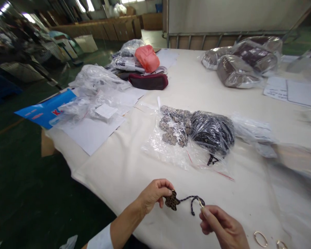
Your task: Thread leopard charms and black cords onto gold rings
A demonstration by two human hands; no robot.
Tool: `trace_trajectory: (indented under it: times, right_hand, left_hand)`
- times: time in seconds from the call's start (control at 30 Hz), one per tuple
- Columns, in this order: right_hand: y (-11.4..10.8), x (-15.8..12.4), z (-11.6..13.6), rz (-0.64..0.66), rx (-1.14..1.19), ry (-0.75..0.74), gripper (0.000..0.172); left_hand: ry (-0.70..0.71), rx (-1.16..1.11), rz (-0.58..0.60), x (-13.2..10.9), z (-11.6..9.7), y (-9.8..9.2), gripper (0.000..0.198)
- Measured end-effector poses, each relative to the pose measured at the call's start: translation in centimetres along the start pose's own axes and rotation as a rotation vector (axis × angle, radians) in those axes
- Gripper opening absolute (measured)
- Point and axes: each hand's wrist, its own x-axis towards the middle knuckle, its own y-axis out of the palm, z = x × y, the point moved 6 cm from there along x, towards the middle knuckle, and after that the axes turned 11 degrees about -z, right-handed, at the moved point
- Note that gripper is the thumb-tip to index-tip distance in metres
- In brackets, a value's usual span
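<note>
Low over the front of the table, my left hand (157,195) pinches a small leopard-print charm (172,200) by its edge. A dark braided cord (188,198) runs from the charm toward the right, with a knotted loose end hanging down. Between the thumb and finger of my right hand (220,221) is a small gold-coloured clasp (201,203), which the cord's loop passes around. Two gold rings lie on the cloth near my right hand, one of them a plain-looking ring (260,239).
Ahead lie a clear bag of patterned charms (175,124) and a bag of dark cords (212,133). Wrapped bags (238,71) sit at the back right. A maroon pouch (148,81), plastic wrapping (98,81) and a blue packet (46,109) occupy the left side.
</note>
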Motion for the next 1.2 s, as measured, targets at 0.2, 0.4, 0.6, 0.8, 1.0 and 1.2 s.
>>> trace_trajectory:
  times: [0.2, 0.4, 0.6, 0.8, 1.0, 1.2]
  right_hand:
    - [1.9, -0.6, 1.5, -0.005, -0.164, -0.23, 0.034]
    - [1.7, -1.1, 2.1, 0.002, -0.262, -0.358, 0.032]
    - [1.7, -1.7, 2.0, 0.011, -0.321, -0.48, 0.031]
    - [1.7, -2.2, 1.7, 0.002, -0.354, -0.568, 0.031]
    - [1.9, -2.3, 1.4, -0.021, -0.426, -0.675, 0.027]
    - [2.2, -2.2, 1.0, -0.021, -0.426, -0.742, 0.023]
  left_hand:
    - [-0.063, -0.171, 0.127, -2.5, 0.1, 3.0, 0.025]
    - [-0.061, -0.112, 0.199, -3.7, -0.7, 4.4, 0.031]
    - [-0.085, -0.016, 0.262, -4.2, -0.2, 5.0, 0.037]
    - [0.139, 0.162, 0.239, -4.7, -1.2, 5.2, 0.023]
    - [0.621, 0.626, 0.083, -5.3, -3.5, 5.3, 0.016]
    - [0.832, 0.858, -0.009, -5.4, -4.2, 5.6, 0.016]
